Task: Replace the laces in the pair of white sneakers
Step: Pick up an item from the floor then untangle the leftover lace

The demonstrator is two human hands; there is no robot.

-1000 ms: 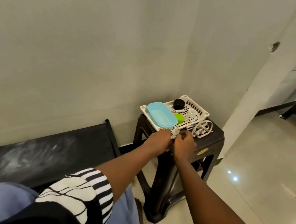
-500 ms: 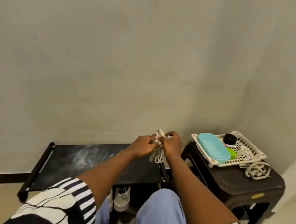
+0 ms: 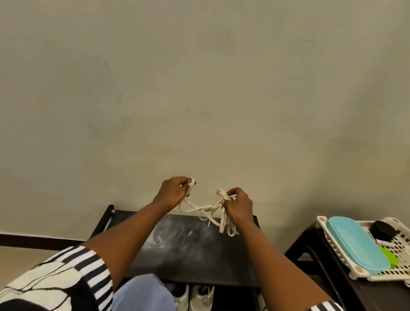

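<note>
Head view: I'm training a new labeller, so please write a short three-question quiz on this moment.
1. True or false: the laces are threaded through the sneakers.
2. Where do the sneakers stand relative to the rack? A on top; B beneath its top; C beside it.
3. Left hand, right hand or both: what grips the laces?
Key: 1 false; 2 B; 3 both.
</note>
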